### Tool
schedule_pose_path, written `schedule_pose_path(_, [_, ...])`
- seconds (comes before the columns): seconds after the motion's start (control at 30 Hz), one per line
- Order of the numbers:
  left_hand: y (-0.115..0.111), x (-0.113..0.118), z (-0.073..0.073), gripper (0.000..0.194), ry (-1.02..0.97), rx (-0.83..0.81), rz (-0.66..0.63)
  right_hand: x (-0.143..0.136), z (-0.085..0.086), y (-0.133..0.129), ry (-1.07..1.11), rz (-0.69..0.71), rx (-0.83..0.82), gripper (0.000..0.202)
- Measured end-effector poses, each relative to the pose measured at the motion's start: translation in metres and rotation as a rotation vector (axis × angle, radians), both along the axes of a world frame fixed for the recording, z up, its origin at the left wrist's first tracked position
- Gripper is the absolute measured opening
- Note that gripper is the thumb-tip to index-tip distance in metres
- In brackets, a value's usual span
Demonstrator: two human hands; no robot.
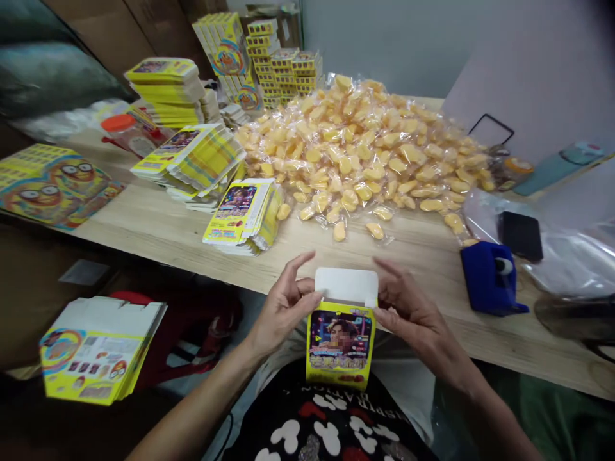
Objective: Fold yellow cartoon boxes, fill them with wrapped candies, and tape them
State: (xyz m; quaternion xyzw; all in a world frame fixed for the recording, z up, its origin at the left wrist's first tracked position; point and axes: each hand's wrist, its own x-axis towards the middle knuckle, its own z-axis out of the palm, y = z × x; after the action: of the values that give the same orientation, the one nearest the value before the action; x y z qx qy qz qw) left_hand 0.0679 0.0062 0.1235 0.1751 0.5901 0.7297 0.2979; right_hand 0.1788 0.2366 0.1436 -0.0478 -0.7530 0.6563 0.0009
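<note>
A small yellow printed carton (340, 342) stands upright between my hands, close to my body at the table's front edge. Its white top flap (346, 283) is raised. My left hand (291, 301) pinches the carton's upper left edge with the thumb in front and the index finger stretched out. On the other side my right hand (406, 307) grips the upper right edge, its thumb on the front; its fingers are slightly blurred. Beyond the hands lies a large heap of small yellow pieces in clear wrappers (355, 147). A stack of flat yellow cartons (240, 214) lies left of it.
More flat cartons (187, 153) are piled at the left, near a red-lidded jar (127, 133). Filled-out boxes (228, 54) stand at the back. On the right are a blue tape dispenser (490, 278) and a black phone-like object (521, 235). Lower left, more cartons (98, 358) are stacked.
</note>
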Motion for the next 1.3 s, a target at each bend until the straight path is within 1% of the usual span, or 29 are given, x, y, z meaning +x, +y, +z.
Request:
schedule_pose_path(0.03, [-0.003,-0.002,0.001,0.063,-0.065,0.030,-0.038,-0.001,0.002,0.000,-0.002,0.006,-0.002,0.058])
schedule_pose_path(0.07, [-0.005,-0.004,0.001,0.066,-0.106,0.043,-0.073,-0.002,0.004,0.000,-0.001,0.021,0.019,0.060])
schedule_pose_path(0.1, [-0.008,-0.006,0.000,0.060,-0.120,0.036,-0.095,-0.003,0.006,0.000,0.000,0.045,0.067,0.053])
schedule_pose_path(0.13, [-0.010,-0.007,-0.001,0.048,-0.110,0.013,-0.100,-0.004,0.007,-0.001,0.007,0.066,0.129,0.041])
schedule_pose_path(0.2, [-0.014,-0.008,-0.003,0.027,-0.057,-0.050,-0.074,-0.005,0.010,-0.003,0.021,0.104,0.250,0.019])
schedule_pose_path(0.23, [-0.015,-0.007,-0.004,0.023,-0.041,-0.071,-0.064,-0.005,0.010,-0.004,0.036,0.126,0.302,0.014])
schedule_pose_path(0.27, [-0.017,-0.007,-0.003,0.023,-0.043,-0.078,-0.069,-0.004,0.010,-0.004,0.053,0.152,0.349,0.013])
schedule_pose_path(0.37, [-0.018,-0.005,0.001,0.033,-0.099,-0.063,-0.123,-0.003,0.008,0.000,0.059,0.247,0.440,0.011])
schedule_pose_path(0.43, [-0.016,-0.005,0.003,0.036,-0.114,-0.109,-0.124,-0.005,0.008,0.004,0.038,0.300,0.463,0.012])
schedule_pose_path(0.5, [-0.012,-0.005,0.006,0.040,-0.101,-0.152,-0.115,-0.010,0.012,0.007,0.016,0.328,0.446,0.013])
schedule_pose_path(0.6, [-0.008,-0.007,0.011,0.048,-0.086,-0.151,-0.148,-0.018,0.020,0.003,-0.003,0.276,0.425,0.016])
schedule_pose_path(0.67, [-0.008,-0.009,0.014,0.044,-0.049,-0.159,-0.183,-0.020,0.024,-0.002,-0.021,0.216,0.459,0.016])
schedule_pose_path(0.77, [-0.010,-0.016,0.016,0.031,0.093,-0.189,-0.256,-0.020,0.029,-0.009,-0.025,0.165,0.516,0.017])
schedule_pose_path(0.87, [-0.013,-0.025,0.011,0.026,0.177,-0.198,-0.333,-0.018,0.032,-0.013,0.003,0.183,0.522,0.018])
schedule_pose_path(0.97, [-0.018,-0.031,0.005,0.026,0.205,-0.168,-0.375,-0.011,0.033,-0.014,-0.001,0.261,0.513,0.015])
schedule_pose_path(1.07, [-0.024,-0.029,-0.004,0.033,0.249,-0.108,-0.430,-0.004,0.026,-0.019,0.022,0.281,0.525,0.010])
schedule_pose_path(1.13, [-0.027,-0.025,-0.011,0.038,0.266,-0.100,-0.409,-0.001,0.017,-0.024,0.076,0.247,0.513,0.011])
schedule_pose_path(1.2, [-0.027,-0.020,-0.015,0.036,0.288,-0.112,-0.346,0.000,0.010,-0.032,0.140,0.184,0.466,0.014])
schedule_pose_path(1.27, [-0.022,-0.016,-0.011,0.032,0.360,-0.129,-0.304,0.001,0.008,-0.038,0.191,0.082,0.412,0.015])
schedule_pose_path(1.3, [-0.018,-0.014,-0.006,0.031,0.426,-0.140,-0.294,0.001,0.010,-0.040,0.214,0.022,0.387,0.015])
